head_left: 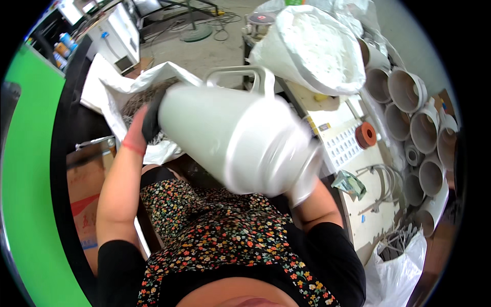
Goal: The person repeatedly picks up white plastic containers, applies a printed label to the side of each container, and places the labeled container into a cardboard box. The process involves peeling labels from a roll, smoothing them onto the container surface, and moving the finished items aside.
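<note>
A large, pale grey-white plastic jug (204, 125) with a loop handle (240, 74) lies tilted across the space in front of my body, blurred by motion. Its handle side faces away from me and its ringed neck and spout point to the lower right. My left hand (146, 123), partly covered in something black that looks like a glove, grips the base end. At the spout end, my right hand (293, 196) is almost wholly behind the jug; its forearm runs right up to the neck. The right fingers are hidden.
Beyond the jug sits an open white sack (148, 81) of dark wiry scraps. To the right, a worktable (371, 215) bears a label sheet (337, 146), a reddish-brown roll (365, 135) and a crumpled packet (349, 184). Past it stand stacked grey cylinders (424, 125) and a bulging white sack (266, 53).
</note>
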The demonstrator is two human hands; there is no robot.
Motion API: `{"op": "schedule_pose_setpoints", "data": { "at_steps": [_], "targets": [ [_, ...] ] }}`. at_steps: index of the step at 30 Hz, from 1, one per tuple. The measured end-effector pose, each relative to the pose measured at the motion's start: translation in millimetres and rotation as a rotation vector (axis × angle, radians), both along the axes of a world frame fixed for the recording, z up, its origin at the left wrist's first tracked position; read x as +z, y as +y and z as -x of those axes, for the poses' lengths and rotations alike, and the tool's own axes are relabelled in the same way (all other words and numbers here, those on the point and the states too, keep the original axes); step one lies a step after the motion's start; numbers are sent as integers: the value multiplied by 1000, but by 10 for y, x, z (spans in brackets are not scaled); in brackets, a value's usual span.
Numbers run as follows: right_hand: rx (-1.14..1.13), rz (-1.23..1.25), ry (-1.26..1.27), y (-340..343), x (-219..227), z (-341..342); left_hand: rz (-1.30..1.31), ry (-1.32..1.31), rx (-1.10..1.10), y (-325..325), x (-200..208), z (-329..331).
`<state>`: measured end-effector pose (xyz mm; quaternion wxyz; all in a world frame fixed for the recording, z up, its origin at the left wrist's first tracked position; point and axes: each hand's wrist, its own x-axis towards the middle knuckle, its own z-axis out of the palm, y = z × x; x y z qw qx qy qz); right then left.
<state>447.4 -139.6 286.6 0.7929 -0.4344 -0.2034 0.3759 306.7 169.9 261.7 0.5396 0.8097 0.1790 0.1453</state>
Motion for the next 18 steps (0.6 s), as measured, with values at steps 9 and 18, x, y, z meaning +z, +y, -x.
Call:
{"op": "schedule_pose_setpoints", "data": {
  "at_steps": [9,18],
  "targets": [
    [157,-7,150,325,-1056,109,145,-432,-400,-846,680,-353],
    [-878,782,-979,-1049,-1649,-1490,214,-91,-134,-396,306,-325]
  ]
}}
